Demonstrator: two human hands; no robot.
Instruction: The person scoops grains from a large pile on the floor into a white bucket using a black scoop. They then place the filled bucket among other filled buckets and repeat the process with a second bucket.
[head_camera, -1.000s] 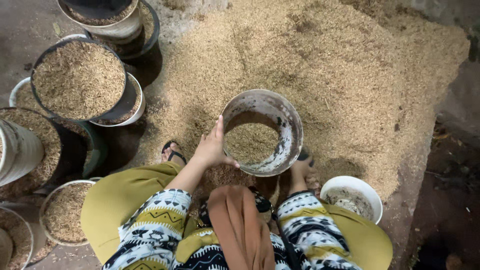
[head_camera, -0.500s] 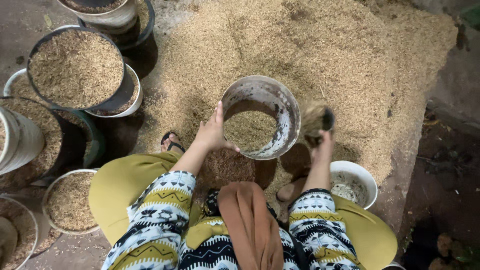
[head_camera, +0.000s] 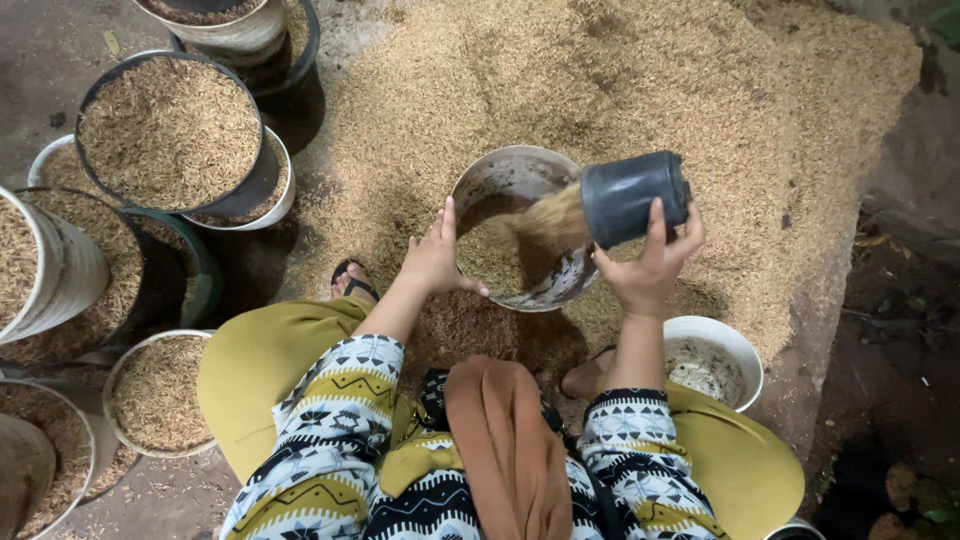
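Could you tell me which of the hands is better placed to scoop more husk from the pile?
The right hand, probably: it already holds the dark cup, tipped over the bucket beside the husk pile. The left hand is steadying the bucket's rim.

A farmyard or grain-drying floor: a broad husk pile (head_camera: 620, 130) spread on bare concrete (head_camera: 40, 60), ringed by husk-filled buckets (head_camera: 170, 130), with dirt (head_camera: 900, 330) alongside.

Right hand (head_camera: 648, 268) tips dark pot (head_camera: 634, 197), husks pouring into bucket (head_camera: 497, 176); left hand (head_camera: 436, 258) steadies rim
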